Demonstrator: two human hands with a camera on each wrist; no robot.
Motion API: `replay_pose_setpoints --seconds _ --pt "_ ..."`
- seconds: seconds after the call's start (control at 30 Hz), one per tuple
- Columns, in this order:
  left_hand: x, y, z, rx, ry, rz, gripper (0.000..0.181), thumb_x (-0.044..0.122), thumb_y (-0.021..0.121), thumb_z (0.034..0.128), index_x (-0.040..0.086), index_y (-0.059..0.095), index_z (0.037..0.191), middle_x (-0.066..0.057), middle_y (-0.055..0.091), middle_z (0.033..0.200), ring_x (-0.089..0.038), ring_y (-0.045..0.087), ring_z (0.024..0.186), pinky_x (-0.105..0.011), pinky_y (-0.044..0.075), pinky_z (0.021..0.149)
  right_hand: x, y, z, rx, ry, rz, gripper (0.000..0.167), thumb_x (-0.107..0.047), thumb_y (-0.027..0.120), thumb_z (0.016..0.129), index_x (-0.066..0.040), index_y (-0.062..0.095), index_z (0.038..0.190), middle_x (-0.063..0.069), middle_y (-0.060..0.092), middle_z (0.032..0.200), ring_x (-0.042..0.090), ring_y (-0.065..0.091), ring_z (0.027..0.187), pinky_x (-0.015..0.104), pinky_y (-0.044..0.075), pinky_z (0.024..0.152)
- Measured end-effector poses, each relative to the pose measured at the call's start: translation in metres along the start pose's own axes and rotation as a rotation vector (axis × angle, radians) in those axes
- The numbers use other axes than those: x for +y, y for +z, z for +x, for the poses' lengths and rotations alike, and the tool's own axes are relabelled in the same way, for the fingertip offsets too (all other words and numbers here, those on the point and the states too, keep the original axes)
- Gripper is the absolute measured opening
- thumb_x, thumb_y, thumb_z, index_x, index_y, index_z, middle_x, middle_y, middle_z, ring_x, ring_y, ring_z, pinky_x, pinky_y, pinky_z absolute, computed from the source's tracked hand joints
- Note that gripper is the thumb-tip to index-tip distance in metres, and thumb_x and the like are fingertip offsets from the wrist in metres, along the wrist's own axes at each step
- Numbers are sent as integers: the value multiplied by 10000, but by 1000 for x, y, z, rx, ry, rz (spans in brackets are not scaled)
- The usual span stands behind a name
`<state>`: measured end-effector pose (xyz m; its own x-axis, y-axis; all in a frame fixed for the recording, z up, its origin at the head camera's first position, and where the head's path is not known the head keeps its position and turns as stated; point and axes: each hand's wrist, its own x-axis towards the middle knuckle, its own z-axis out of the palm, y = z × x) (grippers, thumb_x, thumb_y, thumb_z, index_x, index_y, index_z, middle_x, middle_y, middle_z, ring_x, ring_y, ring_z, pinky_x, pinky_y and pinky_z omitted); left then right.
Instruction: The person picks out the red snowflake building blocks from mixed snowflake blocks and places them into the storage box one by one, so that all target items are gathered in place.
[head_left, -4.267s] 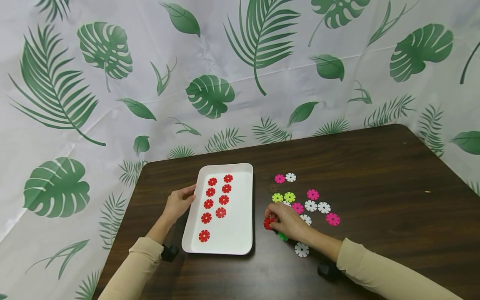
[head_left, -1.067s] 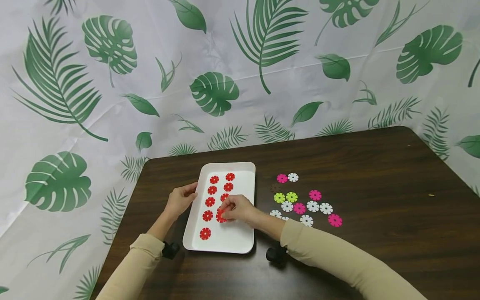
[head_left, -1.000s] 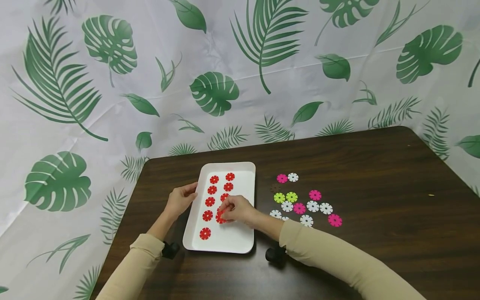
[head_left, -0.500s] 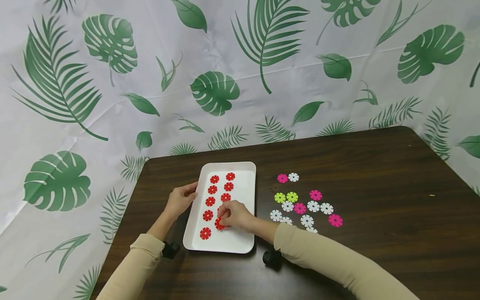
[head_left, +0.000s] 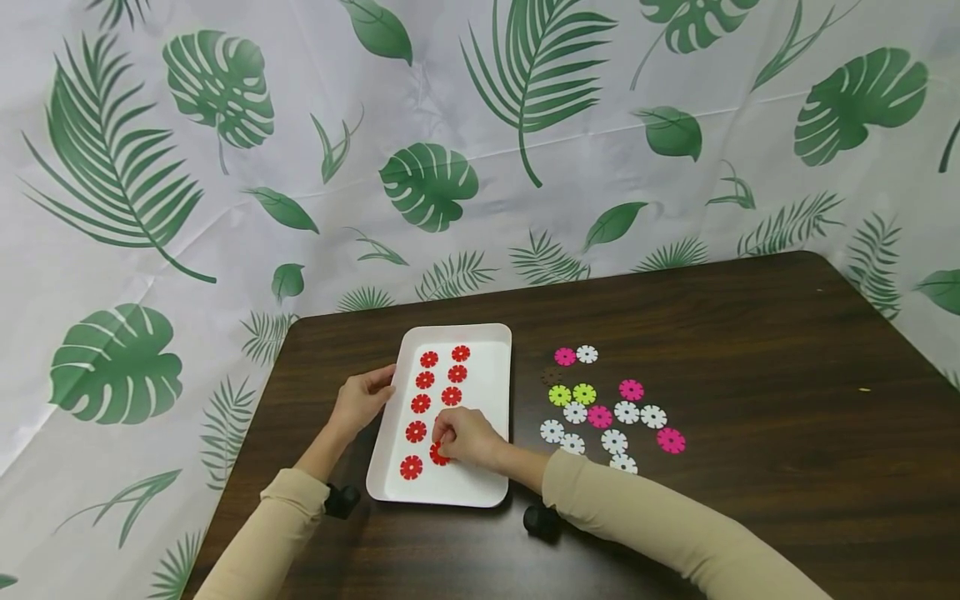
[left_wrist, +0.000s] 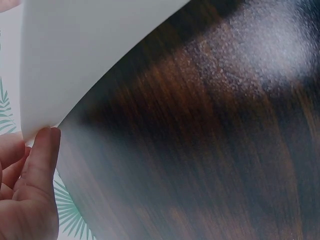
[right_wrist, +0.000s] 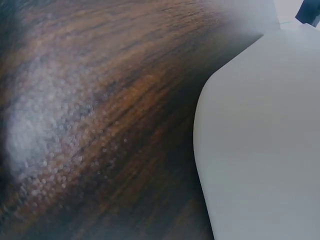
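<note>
A white tray (head_left: pixel 480 479) stands on the dark wooden table, with two columns of red notched plastic discs (head_left: pixel 411 467) on its floor. My left hand (head_left: pixel 360 402) grips the tray's left wall; in the left wrist view its thumb (left_wrist: pixel 46 150) lies against the outer side near the rim. Over the lower middle of the tray, my right hand (head_left: pixel 471 437) pinches another red disc (head_left: pixel 438 454) at the near end of the second column. Its fingers partly cover that disc and one behind it. Only the tray's outer wall (right_wrist: pixel 255 140) and table show in the right wrist view.
To the tray's right lie loose discs: pink (head_left: pixel 599 417), white (head_left: pixel 653 417), yellow-green (head_left: pixel 584 394) and one brown (head_left: pixel 551 377). My right forearm (head_left: pixel 637 517) crosses the table in front of them. A leaf-print cloth (head_left: pixel 427 187) hangs behind the table.
My right hand has carried a red disc from the loose discs into the tray, then shifted slightly toward the near end of the column. My left hand has stayed on the tray wall.
</note>
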<state>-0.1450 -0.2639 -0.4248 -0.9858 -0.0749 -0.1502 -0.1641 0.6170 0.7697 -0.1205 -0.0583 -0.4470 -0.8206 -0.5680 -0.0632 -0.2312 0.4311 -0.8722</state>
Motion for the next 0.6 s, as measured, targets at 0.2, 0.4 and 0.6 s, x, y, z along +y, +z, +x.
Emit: replay_pose_setpoints --seconds 0.2,0.4,0.6 --pt "-1 0 0 -2 -12 -13 409 60 564 926 9 518 1330 -225 590 1238 -309 615 1007 -396 531 868 1 1 0 19 -20 -28 112 62 693 756 -26 624 761 -41 501 585 54 447 561 167 375 535" --pt "0 1 0 2 -5 -4 407 51 560 926 0 516 1328 -233 591 1233 -311 615 1001 -398 531 867 1 2 0 33 -32 -65 123 59 703 748 -29 618 761 -29 514 597 54 440 562 169 366 531" --pt "0 1 0 2 -6 -5 409 54 561 927 1 514 1330 -232 589 1237 -314 614 1007 -401 527 873 -1 2 -1 43 -34 -98 137 50 718 741 -30 608 755 -24 517 590 51 440 557 176 369 537"
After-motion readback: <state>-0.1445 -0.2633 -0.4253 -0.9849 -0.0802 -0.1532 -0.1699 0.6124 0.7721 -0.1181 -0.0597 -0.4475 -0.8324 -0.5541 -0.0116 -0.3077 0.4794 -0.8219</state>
